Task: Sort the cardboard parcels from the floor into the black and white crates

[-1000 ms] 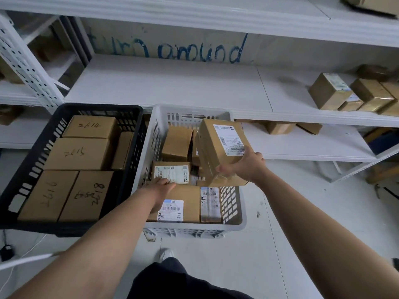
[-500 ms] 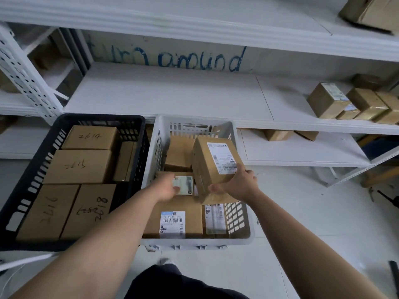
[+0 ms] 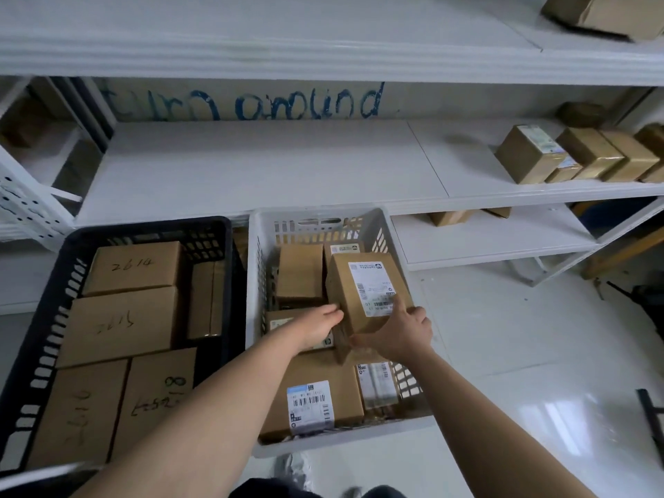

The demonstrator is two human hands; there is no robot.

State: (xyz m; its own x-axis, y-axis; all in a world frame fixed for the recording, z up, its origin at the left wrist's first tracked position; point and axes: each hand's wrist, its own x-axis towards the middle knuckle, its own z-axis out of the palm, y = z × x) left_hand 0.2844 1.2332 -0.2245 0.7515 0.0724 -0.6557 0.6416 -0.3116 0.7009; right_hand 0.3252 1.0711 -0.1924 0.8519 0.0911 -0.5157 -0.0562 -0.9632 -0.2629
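my right hand (image 3: 402,334) grips the near end of the parcel (image 3: 366,289), tilted on others in the white crate (image 3: 341,441), left hand (image 3: 316,327) flat against its side; i judge it light, stiff, best held by edges.

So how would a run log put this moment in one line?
item: labelled parcel, in white crate; right hand: grips near end; left hand: touches its side; black crate: numbered parcels

row of taped cardboard boxes (image 3: 528,156) at right end of middle shelf (image 3: 251,167); two small boxes (image 3: 451,217) at back of lower shelf (image 3: 485,239); one box (image 3: 611,12) on top shelf (image 3: 287,26).
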